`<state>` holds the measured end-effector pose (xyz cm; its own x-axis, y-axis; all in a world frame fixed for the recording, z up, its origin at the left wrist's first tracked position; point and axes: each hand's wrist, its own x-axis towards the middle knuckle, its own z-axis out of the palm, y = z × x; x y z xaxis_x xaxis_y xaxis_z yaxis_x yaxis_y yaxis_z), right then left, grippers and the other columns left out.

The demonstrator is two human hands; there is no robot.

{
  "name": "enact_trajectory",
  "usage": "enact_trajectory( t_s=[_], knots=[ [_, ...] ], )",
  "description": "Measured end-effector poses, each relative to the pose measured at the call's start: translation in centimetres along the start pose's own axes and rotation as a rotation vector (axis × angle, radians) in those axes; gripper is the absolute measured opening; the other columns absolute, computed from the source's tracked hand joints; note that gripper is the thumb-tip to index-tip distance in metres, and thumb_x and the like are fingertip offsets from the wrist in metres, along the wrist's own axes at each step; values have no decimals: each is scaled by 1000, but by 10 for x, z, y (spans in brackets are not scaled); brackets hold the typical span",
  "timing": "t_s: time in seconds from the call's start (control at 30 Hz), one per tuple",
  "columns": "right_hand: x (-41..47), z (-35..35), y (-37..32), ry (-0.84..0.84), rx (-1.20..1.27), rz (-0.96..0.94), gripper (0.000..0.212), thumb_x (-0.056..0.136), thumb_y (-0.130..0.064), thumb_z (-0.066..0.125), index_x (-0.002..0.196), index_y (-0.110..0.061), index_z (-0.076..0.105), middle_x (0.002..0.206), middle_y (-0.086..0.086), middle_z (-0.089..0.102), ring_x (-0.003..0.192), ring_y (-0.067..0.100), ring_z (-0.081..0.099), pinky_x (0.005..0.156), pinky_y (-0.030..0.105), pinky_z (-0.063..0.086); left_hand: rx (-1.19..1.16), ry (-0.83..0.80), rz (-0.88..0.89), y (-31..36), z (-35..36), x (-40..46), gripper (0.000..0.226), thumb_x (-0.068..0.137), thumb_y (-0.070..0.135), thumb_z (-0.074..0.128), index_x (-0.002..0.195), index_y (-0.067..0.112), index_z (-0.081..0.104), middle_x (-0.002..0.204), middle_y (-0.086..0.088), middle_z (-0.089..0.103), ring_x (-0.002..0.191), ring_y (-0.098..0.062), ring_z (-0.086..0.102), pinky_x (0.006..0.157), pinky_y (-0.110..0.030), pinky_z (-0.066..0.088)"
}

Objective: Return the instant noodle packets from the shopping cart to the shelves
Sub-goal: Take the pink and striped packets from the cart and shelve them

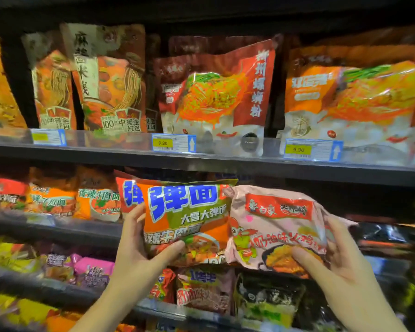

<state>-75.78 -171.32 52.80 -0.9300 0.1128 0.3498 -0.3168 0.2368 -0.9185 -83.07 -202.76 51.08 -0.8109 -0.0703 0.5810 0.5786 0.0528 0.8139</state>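
Note:
My left hand [139, 245] grips an orange and green noodle packet [189, 219] with big blue characters, thumb across its lower front, fingers behind its left edge. My right hand [331, 257] grips a pink noodle packet [273, 224] with a red label, thumb on its lower front. Both packets are held side by side, touching, in front of the second shelf [58, 230]. Another packet with the same blue characters [127, 195] stands on that shelf just behind the left one. The shopping cart is out of view.
The top shelf [225, 161] holds large red and orange noodle bags behind yellow price tags [162, 142]. Orange packets [96, 202] fill the second shelf at left; it looks dark at right. Lower shelves carry pink packets [91, 271], matching pink ones [204, 291] and black ones [268, 298].

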Motion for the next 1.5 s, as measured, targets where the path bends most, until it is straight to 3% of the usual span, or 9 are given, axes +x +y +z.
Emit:
enact_trajectory(
  t_s=[0.07, 0.13, 0.33, 0.5, 0.7, 0.83, 1.1, 1.23, 1.5],
  knots=[
    [-6, 2, -10, 152, 12, -95, 72, 79, -7, 80, 126, -57, 58, 119, -9, 75, 107, 9, 73, 90, 32, 60, -37, -64, 17, -6, 6, 7, 82, 66, 6, 84, 132, 36, 45, 125, 5, 67, 115, -18, 69, 94, -39, 60],
    [-27, 0, -19, 234, 15, -118, 68, 78, -17, 77, 121, -65, 57, 122, -5, 74, 111, 15, 72, 93, 38, 59, -41, -126, 30, -16, 10, 12, 82, 69, 12, 86, 132, 43, 45, 128, 7, 65, 119, -19, 66, 98, -44, 58],
    [-49, 9, -26, 332, -22, -93, 69, 77, -21, 77, 126, -65, 54, 120, -5, 75, 109, 15, 73, 94, 41, 58, -26, -219, 40, -33, 25, 25, 83, 74, 29, 83, 135, 60, 34, 132, 20, 59, 126, -13, 61, 106, -45, 52],
    [-61, 8, -34, 346, 4, -96, 72, 78, -22, 77, 137, -53, 51, 124, -5, 73, 112, 16, 72, 95, 43, 58, 53, -230, 66, -40, 31, 32, 87, 79, 34, 80, 146, 42, 25, 140, 1, 54, 125, -10, 60, 107, -49, 51],
    [-61, -7, -39, 328, -45, -145, 68, 79, -24, 77, 131, -60, 51, 126, -9, 71, 114, 13, 71, 93, 37, 60, 117, -221, 167, -44, 39, 41, 89, 85, 31, 75, 151, 40, 16, 146, -5, 47, 130, -20, 57, 107, -53, 50],
    [-53, -19, -40, 317, -38, -161, 68, 79, -18, 76, 116, -71, 54, 119, -12, 72, 109, 12, 72, 87, 29, 61, 183, -171, 235, -45, 48, 44, 93, 85, 28, 76, 152, 39, 12, 147, -5, 44, 134, -16, 53, 109, -41, 49],
    [-37, -35, -31, 264, -34, -156, 67, 79, -19, 76, 123, -63, 53, 118, -12, 73, 108, 14, 73, 89, 35, 62, 404, -78, 445, -52, 60, 59, 99, 82, 25, 76, 157, 25, 11, 148, -7, 37, 135, -13, 42, 113, -8, 27],
    [-29, -41, -29, 248, -18, -153, 66, 78, -18, 75, 127, -56, 51, 114, -18, 73, 106, 11, 73, 84, 27, 62, 474, -35, 493, -52, 65, 61, 103, 80, 18, 81, 157, 22, 12, 143, -12, 38, 131, -3, 37, 111, -26, 35],
    [-20, -44, -24, 221, -20, -147, 67, 79, -24, 77, 122, -68, 52, 120, -13, 72, 109, 14, 72, 87, 37, 63, 693, -63, 446, -67, 77, 77, 105, 74, 24, 91, 152, 23, 21, 127, -23, 49, 112, -38, 52, 92, -52, 48]
  ],
)
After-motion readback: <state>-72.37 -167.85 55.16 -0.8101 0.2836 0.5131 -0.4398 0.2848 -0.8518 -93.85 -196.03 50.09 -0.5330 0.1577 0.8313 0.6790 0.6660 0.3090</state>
